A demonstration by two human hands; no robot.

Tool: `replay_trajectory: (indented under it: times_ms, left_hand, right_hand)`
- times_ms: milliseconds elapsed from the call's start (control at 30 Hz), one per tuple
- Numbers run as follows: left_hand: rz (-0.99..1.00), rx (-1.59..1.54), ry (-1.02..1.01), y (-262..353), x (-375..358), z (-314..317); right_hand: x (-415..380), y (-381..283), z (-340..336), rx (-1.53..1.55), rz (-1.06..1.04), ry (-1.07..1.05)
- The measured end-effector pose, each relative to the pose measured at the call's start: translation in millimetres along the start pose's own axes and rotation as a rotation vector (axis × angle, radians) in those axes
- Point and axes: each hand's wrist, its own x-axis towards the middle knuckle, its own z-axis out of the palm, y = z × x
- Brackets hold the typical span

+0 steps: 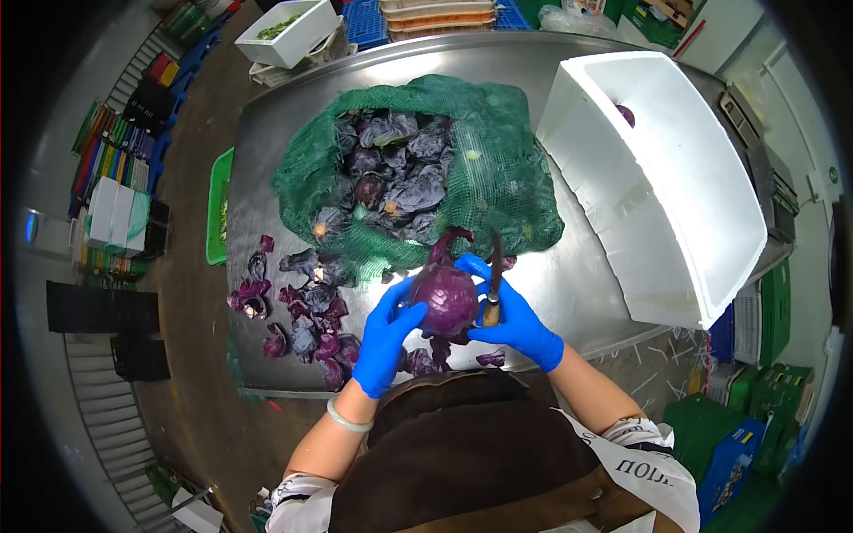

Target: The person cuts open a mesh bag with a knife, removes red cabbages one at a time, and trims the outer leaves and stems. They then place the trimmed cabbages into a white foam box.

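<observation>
A shiny red cabbage (447, 300) is held up between my two blue-gloved hands, close to the front of the metal table. My left hand (384, 336) grips its left side, thumb across the front. In my right hand (520, 322) is a knife (492, 308) with a wooden handle, its dark curved blade pointing away from me; the fingers of that hand also touch the cabbage's right side. A loose purple leaf (451, 242) sticks up behind the head. Trimmed outer leaves (311, 306) lie scattered to the left and below the cabbage.
A green mesh sack (498, 169) of unpeeled red cabbages (391, 178) lies open beyond my hands. On the right stands a large white foam box (640, 222) with a purple piece inside. A green crate (219, 209) sits off the table's left edge.
</observation>
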Motion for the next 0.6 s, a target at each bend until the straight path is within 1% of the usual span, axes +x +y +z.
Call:
replay_trajectory:
  times_ms: [33, 133, 167, 267, 300, 333, 367, 400, 433, 467, 500, 533, 567, 600]
  left_hand:
    - [0.029, 0.098, 0.076, 2.1, -0.6, 4.6]
    - [0.125, 0.288, 0.076, -6.7, 0.9, 9.2]
    - [0.333, 0.392, 0.142, -11.2, 3.3, 13.7]
    - [0.592, 0.713, 0.158, 3.7, 6.1, 16.6]
    - [0.607, 0.728, 0.211, -0.7, 13.0, 8.0]
    - [0.515, 0.613, 0.255, -2.4, 21.4, -4.1]
    - [0.347, 0.339, 0.322, -5.1, 31.2, -21.0]
    - [0.300, 0.280, 0.365, -1.0, 40.8, -35.9]
    - [0.259, 0.483, 0.291, -12.6, 51.2, -72.0]
    - [0.221, 0.685, 0.207, -27.1, 59.0, -95.2]
    - [0.338, 0.969, 0.165, -23.5, 52.0, -82.7]
    - [0.461, 1.248, 0.126, -13.6, 42.7, -65.9]
    - [0.421, 1.094, -0.002, -7.1, 39.1, -51.0]
    - [0.464, 0.938, -0.030, -4.3, 34.1, -32.1]
  right_hand:
    - [-1.4, -1.6, -0.8, 0.042, 0.034, 0.050]
    - [-4.5, 7.7, 11.7, 0.086, -0.044, 0.209]
    - [-6.8, 12.1, 10.0, 0.048, -0.033, 0.249]
    - [-13.8, 18.4, 0.8, -0.061, -0.051, 0.269]
    - [-14.5, 18.4, -4.7, 0.049, -0.066, 0.212]
    - [-17.1, 18.0, -11.0, 0.160, -0.078, 0.156]
    - [-20.0, 18.8, -16.2, 0.267, -0.092, 0.106]
    - [-23.0, 27.0, -22.2, 0.490, -0.002, 0.113]
    - [-28.8, 45.8, -30.4, 0.714, 0.087, 0.123]
    - [-33.1, 75.2, -41.2, 0.770, 0.115, 0.138]
    - [-37.3, 104.7, -52.2, 0.828, 0.143, 0.154]
    - [-39.4, 101.0, -55.5, 0.972, 0.147, 0.189]
    - [-38.2, 91.5, -57.4, 1.118, 0.155, 0.216]
    - [-37.0, 82.5, -57.5, 1.267, 0.164, 0.235]
